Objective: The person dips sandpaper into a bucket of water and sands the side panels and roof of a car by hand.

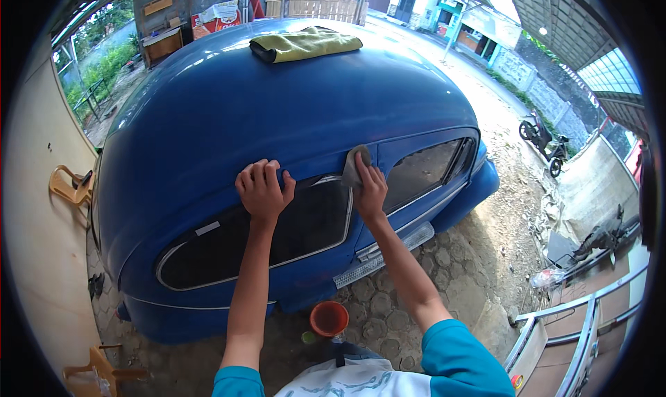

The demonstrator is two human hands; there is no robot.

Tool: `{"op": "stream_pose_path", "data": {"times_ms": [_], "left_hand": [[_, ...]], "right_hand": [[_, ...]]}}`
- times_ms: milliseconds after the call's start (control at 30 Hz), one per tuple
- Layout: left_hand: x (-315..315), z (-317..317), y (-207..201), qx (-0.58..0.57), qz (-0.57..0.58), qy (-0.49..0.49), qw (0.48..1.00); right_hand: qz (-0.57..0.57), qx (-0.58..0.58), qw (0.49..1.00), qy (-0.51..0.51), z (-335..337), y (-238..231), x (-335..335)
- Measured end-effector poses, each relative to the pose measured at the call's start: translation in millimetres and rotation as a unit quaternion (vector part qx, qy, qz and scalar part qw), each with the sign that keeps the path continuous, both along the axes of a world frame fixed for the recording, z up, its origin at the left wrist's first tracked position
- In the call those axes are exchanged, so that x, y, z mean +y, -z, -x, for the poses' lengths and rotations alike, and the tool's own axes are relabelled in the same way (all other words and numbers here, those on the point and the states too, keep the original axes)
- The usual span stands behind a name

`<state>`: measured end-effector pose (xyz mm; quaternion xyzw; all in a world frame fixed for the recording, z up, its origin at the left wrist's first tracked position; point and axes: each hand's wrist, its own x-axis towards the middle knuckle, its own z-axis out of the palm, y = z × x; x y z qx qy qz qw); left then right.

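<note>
A blue, round-roofed car fills the middle of the view, its side windows facing me. My left hand rests on the edge of the roof above the rear side window, with its fingers curled over that edge. Farther right, my right hand presses a thin grey sheet, like sandpaper, against the bodywork between the two side windows. Its fingers lie over the sheet and cover part of it. A folded yellow-green cloth with a dark underside lies on top of the roof.
On the paving below me stands an orange-red bucket, beside a small green object. Plastic chairs stand along the left wall. Metal frames lean at the lower right. A motorcycle is parked farther off.
</note>
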<state>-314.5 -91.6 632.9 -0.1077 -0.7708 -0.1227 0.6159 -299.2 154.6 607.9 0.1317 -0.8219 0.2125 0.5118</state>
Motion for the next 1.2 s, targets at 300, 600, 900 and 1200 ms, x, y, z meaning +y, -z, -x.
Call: {"op": "stream_pose_path", "data": {"times_ms": [300, 600, 900, 1200], "left_hand": [[9, 3, -5, -0.003, -0.026, 0.019, 0.999], [5, 2, -6, -0.012, -0.021, 0.036, 0.999], [4, 1, 1, -0.021, 0.013, -0.010, 1.000], [-22, -13, 1, -0.037, 0.056, -0.084, 0.994]], "right_hand": [[-0.188, -0.057, 0.981, -0.003, -1, -47, 36], [-0.186, -0.075, 0.979, -0.033, 5, -62, 47], [-0.113, -0.004, 0.988, -0.107, 23, -31, 49], [-0.064, 0.032, 0.992, -0.101, 33, -24, 65]]}}
